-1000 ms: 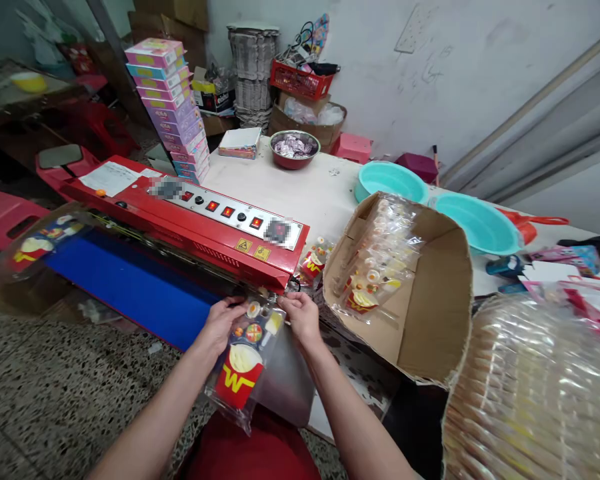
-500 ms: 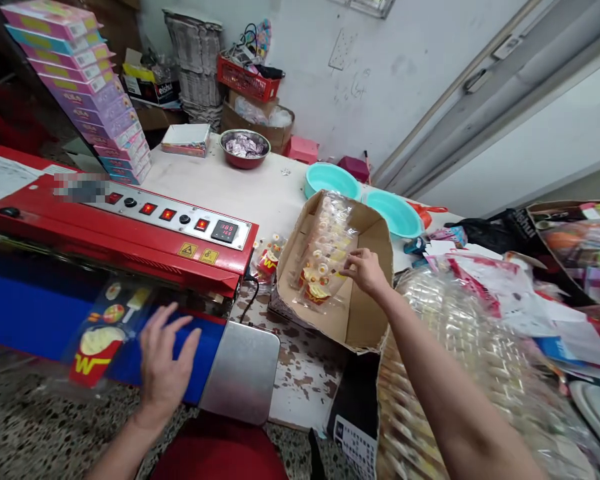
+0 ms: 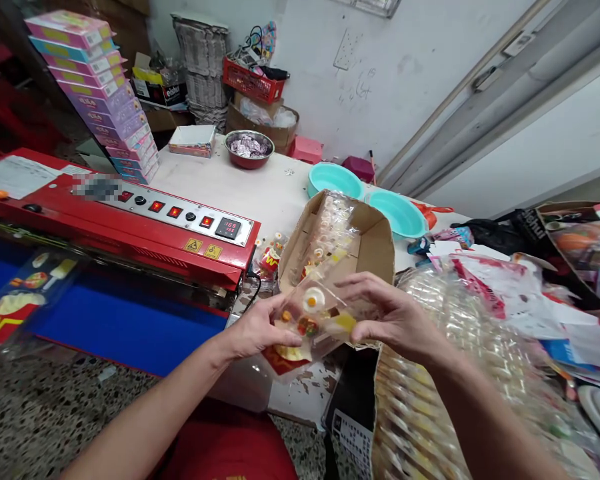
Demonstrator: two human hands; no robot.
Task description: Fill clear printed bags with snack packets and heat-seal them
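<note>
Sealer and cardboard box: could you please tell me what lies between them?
A small toy packet lies between the sealer and the box, in the head view.

The white table (image 3: pixel 240 190) bears a metal bowl (image 3: pixel 249 148), a cardboard box (image 3: pixel 375 243) and teal basins (image 3: pixel 333 180) (two).

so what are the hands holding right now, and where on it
One clear toy packet, held between both hands. The left hand has its grip on the packet's left edge, and the right hand on its right edge.
</note>
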